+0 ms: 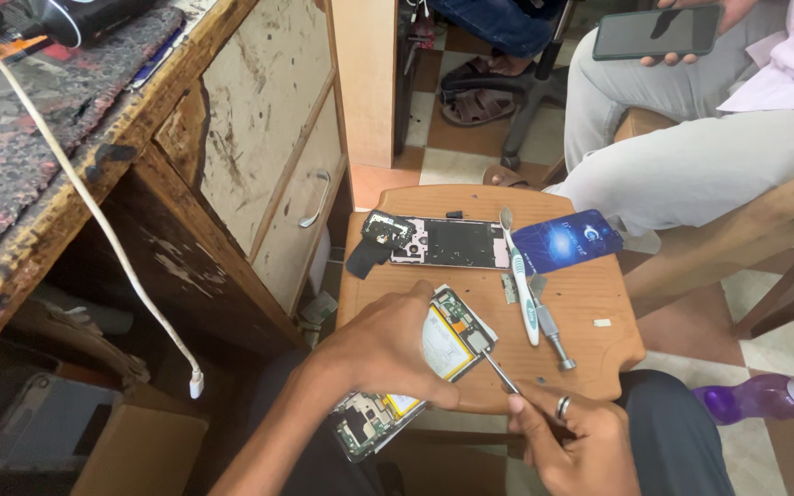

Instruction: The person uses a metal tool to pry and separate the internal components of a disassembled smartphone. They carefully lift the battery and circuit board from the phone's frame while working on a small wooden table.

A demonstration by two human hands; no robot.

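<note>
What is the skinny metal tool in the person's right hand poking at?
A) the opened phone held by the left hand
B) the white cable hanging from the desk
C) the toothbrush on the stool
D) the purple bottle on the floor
A: the right hand holds a thin metal tool whose tip meets the opened phone, which the left hand grips over the wooden stool.

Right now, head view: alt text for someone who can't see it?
A person's left hand steadies an opened phone with its battery exposed on a small wooden stool, while the right hand works a thin metal tool into it. A toothbrush, a screwdriver, a phone frame and a blue card lie beyond; another person sits nearby holding a dark phone.
</note>
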